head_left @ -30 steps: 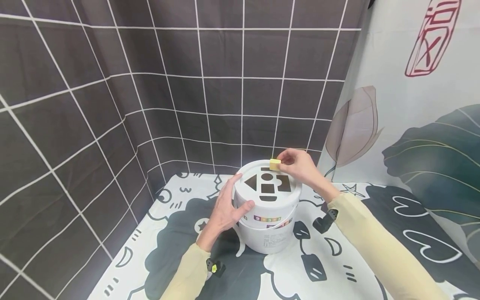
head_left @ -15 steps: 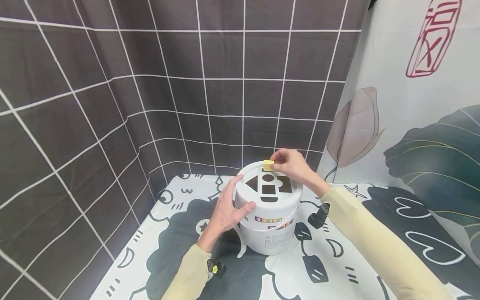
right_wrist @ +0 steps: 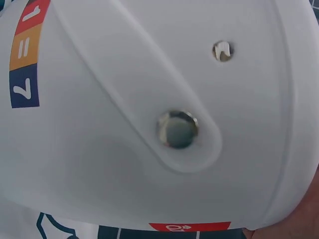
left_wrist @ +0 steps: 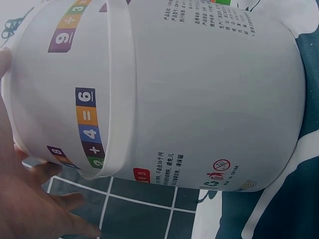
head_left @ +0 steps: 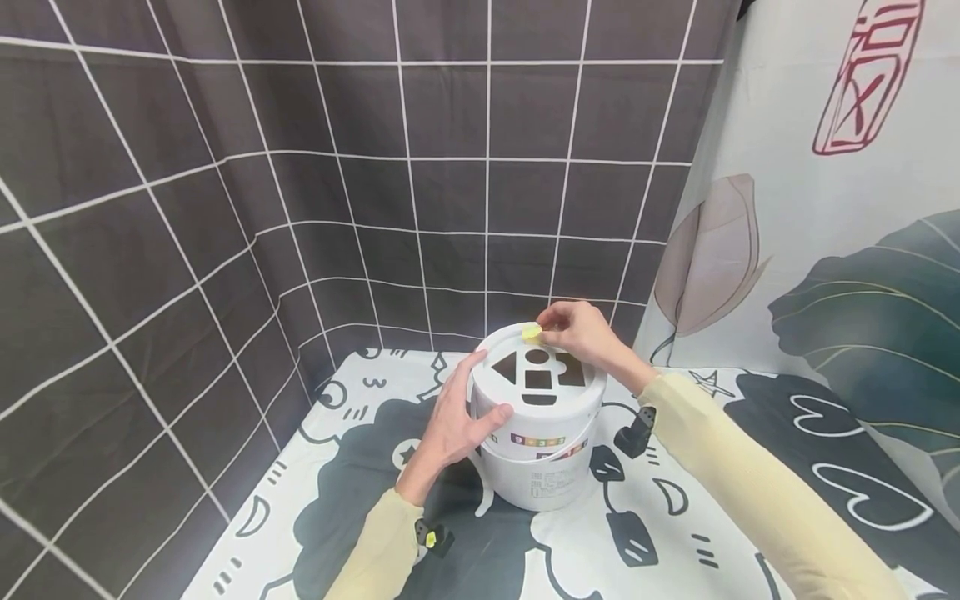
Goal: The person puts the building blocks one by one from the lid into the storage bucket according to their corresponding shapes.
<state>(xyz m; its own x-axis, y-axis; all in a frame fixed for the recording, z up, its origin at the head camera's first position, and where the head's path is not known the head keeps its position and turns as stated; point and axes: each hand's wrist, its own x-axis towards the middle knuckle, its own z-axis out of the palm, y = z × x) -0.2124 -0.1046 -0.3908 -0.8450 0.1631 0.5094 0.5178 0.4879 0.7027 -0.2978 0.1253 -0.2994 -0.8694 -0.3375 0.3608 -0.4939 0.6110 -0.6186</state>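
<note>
Two bare hands, the left hand [head_left: 453, 417] at centre frame and the right hand [head_left: 581, 329] just above it, extend from long pale-yellow sleeves [head_left: 757, 492] running in from the lower edge. A small black camera unit [head_left: 636, 435] is strapped under the right wrist; a second black unit [head_left: 431, 536] with a yellow-green spot sits at the left wrist.

A table cover [head_left: 750, 500] printed with grey cloud shapes, hearts, stars and crescents lay over the table. Dark tiled panels with white grid lines [head_left: 225, 208] stood along its far and left edges. A pale hanging with leaf motifs and a red seal [head_left: 862, 208] bordered its right edge.
</note>
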